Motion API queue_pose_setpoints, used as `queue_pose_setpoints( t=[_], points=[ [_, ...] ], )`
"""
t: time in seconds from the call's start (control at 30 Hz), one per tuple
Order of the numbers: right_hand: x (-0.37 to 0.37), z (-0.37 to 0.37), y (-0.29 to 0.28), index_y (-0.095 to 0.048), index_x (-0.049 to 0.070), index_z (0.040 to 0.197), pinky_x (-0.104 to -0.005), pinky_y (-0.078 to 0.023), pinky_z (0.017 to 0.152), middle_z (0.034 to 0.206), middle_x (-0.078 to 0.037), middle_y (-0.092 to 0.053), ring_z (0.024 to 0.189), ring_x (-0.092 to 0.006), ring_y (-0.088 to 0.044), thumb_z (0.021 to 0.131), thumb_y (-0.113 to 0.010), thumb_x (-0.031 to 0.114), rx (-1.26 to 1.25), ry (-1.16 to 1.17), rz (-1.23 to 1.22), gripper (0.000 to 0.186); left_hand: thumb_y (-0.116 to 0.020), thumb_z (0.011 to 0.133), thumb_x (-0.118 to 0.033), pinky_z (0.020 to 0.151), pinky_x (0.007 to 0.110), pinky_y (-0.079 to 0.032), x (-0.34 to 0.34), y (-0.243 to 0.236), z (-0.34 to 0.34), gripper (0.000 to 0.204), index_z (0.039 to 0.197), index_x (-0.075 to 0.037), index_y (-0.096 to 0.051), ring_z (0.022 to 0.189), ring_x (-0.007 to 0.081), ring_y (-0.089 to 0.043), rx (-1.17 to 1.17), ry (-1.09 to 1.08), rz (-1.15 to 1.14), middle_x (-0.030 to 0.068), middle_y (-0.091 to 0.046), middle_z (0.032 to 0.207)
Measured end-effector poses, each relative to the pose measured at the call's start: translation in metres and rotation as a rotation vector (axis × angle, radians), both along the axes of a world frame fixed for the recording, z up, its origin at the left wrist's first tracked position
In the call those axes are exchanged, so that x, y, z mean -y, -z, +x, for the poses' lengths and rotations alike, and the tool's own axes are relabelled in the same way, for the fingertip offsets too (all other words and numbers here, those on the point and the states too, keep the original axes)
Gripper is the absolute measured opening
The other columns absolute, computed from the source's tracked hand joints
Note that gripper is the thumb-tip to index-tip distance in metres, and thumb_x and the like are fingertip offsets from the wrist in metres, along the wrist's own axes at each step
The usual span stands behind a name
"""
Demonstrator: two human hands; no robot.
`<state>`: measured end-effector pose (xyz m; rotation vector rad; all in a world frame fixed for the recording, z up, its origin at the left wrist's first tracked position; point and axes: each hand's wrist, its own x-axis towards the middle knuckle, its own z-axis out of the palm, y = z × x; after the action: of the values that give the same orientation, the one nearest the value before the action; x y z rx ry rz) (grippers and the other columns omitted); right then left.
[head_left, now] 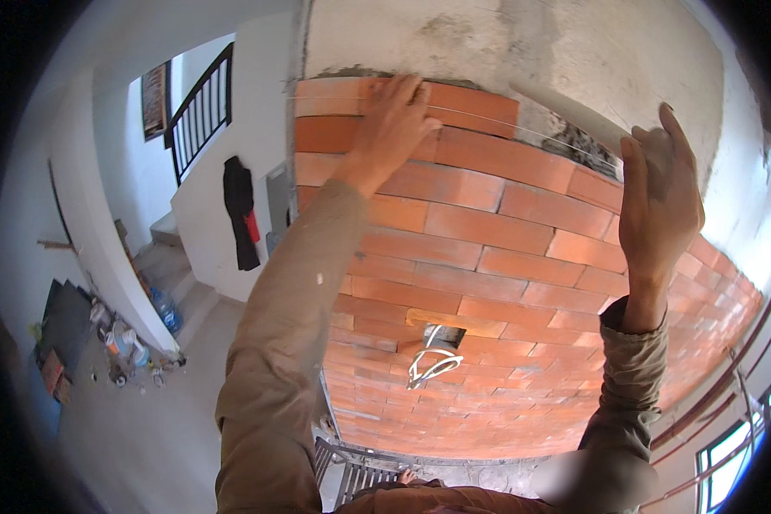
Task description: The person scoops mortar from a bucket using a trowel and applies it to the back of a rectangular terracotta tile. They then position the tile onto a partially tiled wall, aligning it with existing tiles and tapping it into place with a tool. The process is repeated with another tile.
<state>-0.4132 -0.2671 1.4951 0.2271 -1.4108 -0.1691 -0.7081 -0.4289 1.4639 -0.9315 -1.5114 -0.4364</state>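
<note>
My left hand (391, 128) lies against the top row of orange-red brick tiles on the wall, its fingers stretched to the row's upper edge. Beneath its fingers is a tile (471, 106) at the end of that row. Off to the right, my right hand (660, 193) is closed around a long grey-beige, stick-like tool (574, 111), whose exact kind I cannot make out. The tool points up and left, its thin end just above the top row's right end. A thin white string (531, 131) runs across the upper tiles, passing by both hands.
Bare rough plaster (385, 38) lies above the tiles. White cables (435, 364) stick out of a wall box lower down. A slatted bench (373, 481) stands below, with what looks like another person's hand near it. Stairs (167, 265) and floor clutter (128, 347) are at left, pipes (711, 411) at right.
</note>
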Motion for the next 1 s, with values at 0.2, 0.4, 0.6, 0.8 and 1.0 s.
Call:
queue_pose_setpoints(
  t=[0.2,0.4,0.6,0.8,1.0],
  points=[
    [-0.018,0.043,0.1,-0.052,-0.007,0.129,-0.0301,-0.054,0.079,0.097,-0.018,-0.069,0.09,-0.0194,-0.066,0.09,-0.065,0.001,-0.029,-0.199,-0.132,0.042,-0.067,0.089,-0.029,0.113,0.052,-0.03,0.005,0.031,0.011,0.048,0.123,0.004,-0.06,0.133,0.0374,-0.041,-0.092,0.032,-0.022,0.0201,-0.051,0.136],
    [-0.004,0.056,0.196,-0.062,-0.002,0.11,-0.0323,-0.056,0.062,0.083,-0.014,-0.07,0.069,-0.0251,-0.071,0.079,-0.071,-0.001,0.735,-0.357,-0.35,0.033,-0.072,0.083,-0.02,0.091,0.051,-0.044,0.017,0.182,0.093,0.025,0.098,-0.001,-0.066,0.096,0.0366,-0.06,0.143,0.541,-0.05,0.0171,-0.064,0.1],
    [-0.016,0.037,0.269,-0.062,-0.001,0.113,-0.0341,-0.056,0.062,0.08,-0.015,-0.069,0.07,-0.0271,-0.071,0.081,-0.075,0.009,0.984,-0.437,-0.604,0.036,-0.079,0.081,-0.04,0.076,0.04,-0.052,0.001,0.319,0.188,0.048,0.104,-0.001,-0.064,0.087,0.0325,-0.064,0.898,0.674,-0.347,0.0169,-0.066,0.098],
    [-0.009,0.031,0.322,-0.062,0.002,0.114,-0.0373,-0.057,0.068,0.089,-0.016,-0.071,0.078,-0.0307,-0.071,0.084,-0.074,0.02,1.211,-0.529,-0.708,0.037,-0.076,0.085,-0.031,0.062,0.038,-0.05,0.014,0.413,0.223,0.035,0.096,-0.001,-0.06,0.072,0.0321,-0.065,1.45,0.631,-0.329,0.0176,-0.064,0.081],
    [0.002,0.025,0.386,-0.059,0.002,0.119,-0.0427,-0.056,0.077,0.099,-0.014,-0.072,0.088,-0.0342,-0.07,0.089,-0.069,0.028,1.455,-0.575,-0.838,0.041,-0.072,0.087,-0.034,0.058,0.04,-0.05,0.049,0.474,0.261,0.034,0.093,-0.002,-0.06,0.065,0.0353,-0.066,1.58,0.47,-0.176,0.0198,-0.064,0.071]
  ],
)
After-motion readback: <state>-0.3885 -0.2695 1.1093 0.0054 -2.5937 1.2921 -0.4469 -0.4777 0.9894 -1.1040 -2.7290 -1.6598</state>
